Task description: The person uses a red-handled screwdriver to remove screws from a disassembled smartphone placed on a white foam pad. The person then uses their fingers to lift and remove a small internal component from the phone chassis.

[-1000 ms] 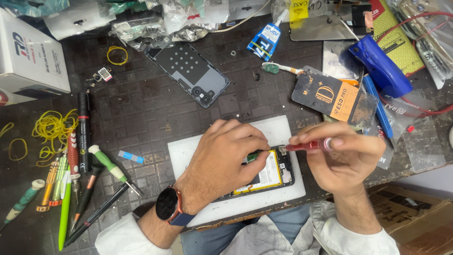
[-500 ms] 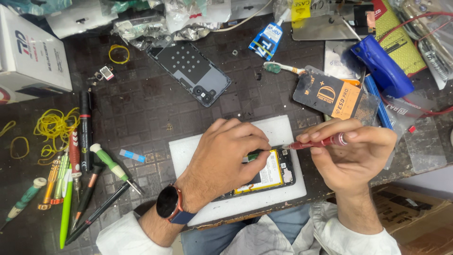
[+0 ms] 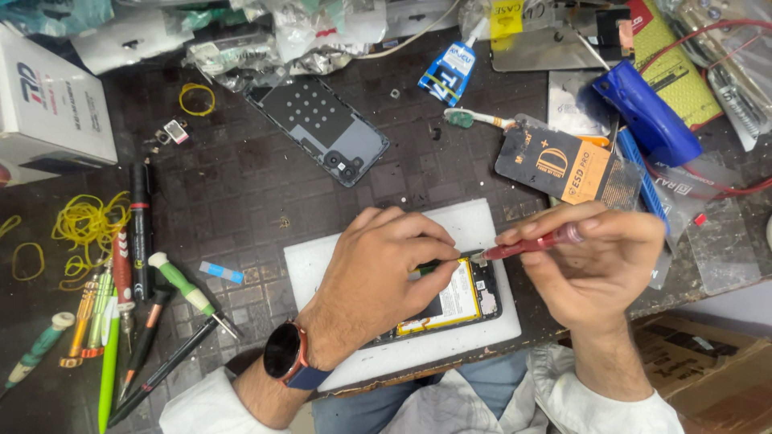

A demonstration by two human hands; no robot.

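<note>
Phone, opened black slab with yellow battery (image 3: 450,301), lies on white mat (image 3: 338,265). Left hand (image 3: 378,277) pins it flat. Right hand (image 3: 599,269) pinches red-handled screwdriver (image 3: 527,245), tip at phone's top edge. Best keep driver steady, pressure light.

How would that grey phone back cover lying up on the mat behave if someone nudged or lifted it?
The phone back cover looks thin and flat, so it would probably slide rather than roll. It seems light, likely flexing slightly if lifted by one corner. Its smooth surface may be slippery on the dark mat.
</note>
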